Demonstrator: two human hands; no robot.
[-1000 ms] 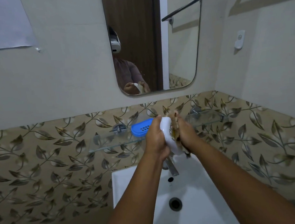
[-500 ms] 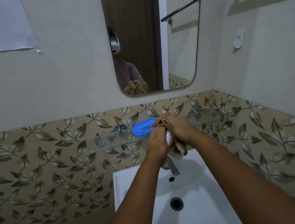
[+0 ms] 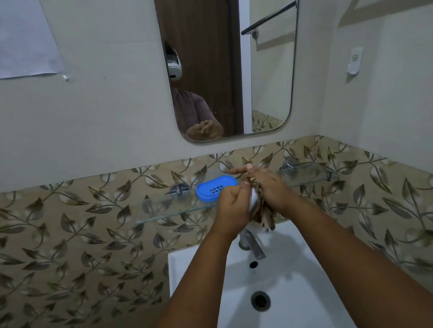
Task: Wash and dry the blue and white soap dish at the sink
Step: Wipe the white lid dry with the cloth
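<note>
Standing at the white sink (image 3: pixel 298 299) under leaf-patterned tiles (image 3: pixel 61 240), our left hand (image 3: pixel 230 209) grips the white dish base (image 3: pixel 253 199), our right hand (image 3: pixel 269 185) clutching a brown cloth (image 3: pixel 265 215).

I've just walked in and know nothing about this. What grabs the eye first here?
Two hands meet above the white sink: the left hand holds the white soap dish part while the right hand presses a brown patterned cloth against it. Just behind them, the bright blue perforated tray lies on a glass shelf, and the mirror above reflects the hands.
</note>
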